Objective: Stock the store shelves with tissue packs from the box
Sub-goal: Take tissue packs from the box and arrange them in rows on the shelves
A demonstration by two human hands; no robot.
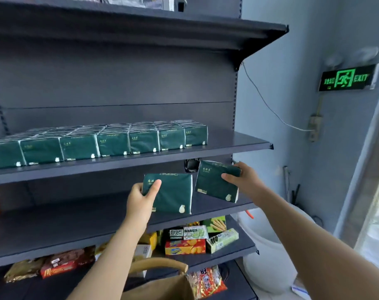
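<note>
Up and to the left of the left hand (141, 198), a row of green tissue packs (110, 144) stands face-out along the shelf (238, 146). The row stops short of the shelf's right end, so bare board lies above the right hand. The left hand grasps a tissue pack (173, 193) by its left edge, thumb across the face. It holds the pack upright and label-forward, probably so it can join the row unturned. Just right of it, not touching, a second pack (214, 182) tilts in the grasp of the right hand (247, 180), thumb on the front. Below both hands sits what seems to be the brown box (162, 284), likely their source.
</note>
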